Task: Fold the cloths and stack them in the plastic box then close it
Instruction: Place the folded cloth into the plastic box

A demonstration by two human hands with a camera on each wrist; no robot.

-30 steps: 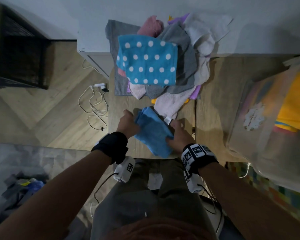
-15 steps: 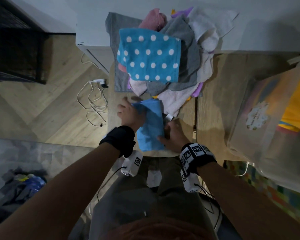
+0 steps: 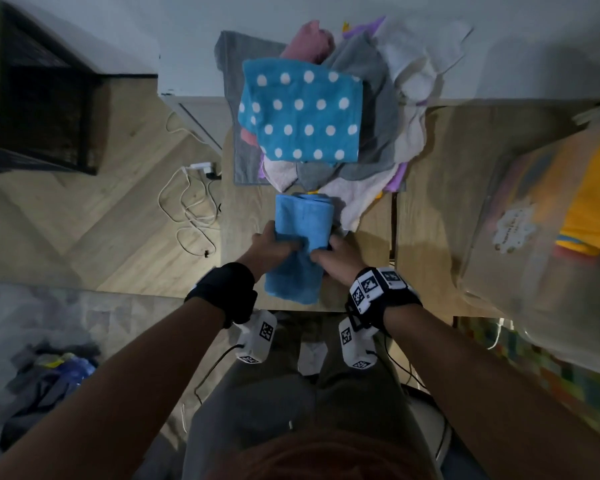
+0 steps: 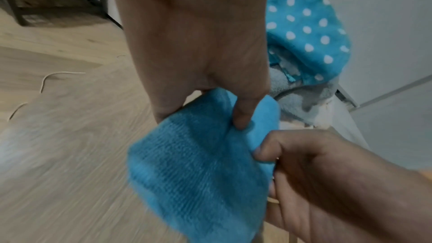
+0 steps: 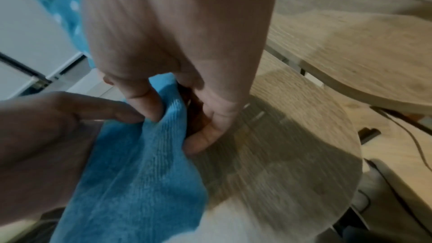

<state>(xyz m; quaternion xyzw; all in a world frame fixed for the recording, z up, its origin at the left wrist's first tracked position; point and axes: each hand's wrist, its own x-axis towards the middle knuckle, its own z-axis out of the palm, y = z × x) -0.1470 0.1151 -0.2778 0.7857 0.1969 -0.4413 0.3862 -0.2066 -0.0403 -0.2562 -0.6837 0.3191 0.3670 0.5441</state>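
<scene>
A plain blue cloth (image 3: 302,237) lies lengthwise on the small wooden table (image 3: 364,271), folded into a narrow strip. My left hand (image 3: 274,245) grips its left side, thumb on top (image 4: 243,117), cloth (image 4: 201,169) bunched under it. My right hand (image 3: 336,252) pinches the right side of the cloth (image 5: 145,173) between thumb and fingers (image 5: 205,136). Behind it a heap of unfolded cloths is topped by a blue polka-dot cloth (image 3: 300,116). The translucent plastic box (image 3: 541,237) stands at the right, with yellow cloth inside.
A second wooden surface (image 3: 440,188) holds the box. White cables (image 3: 187,209) lie on the floor at left. A dark wire rack (image 3: 39,109) stands at the far left. A bundle of clothes (image 3: 45,382) lies on the grey rug.
The blue cloth has been turned from slanted to lengthwise and drawn out longer, now overhanging the table's near edge. Both hands slid toward its middle and now nearly meet.
</scene>
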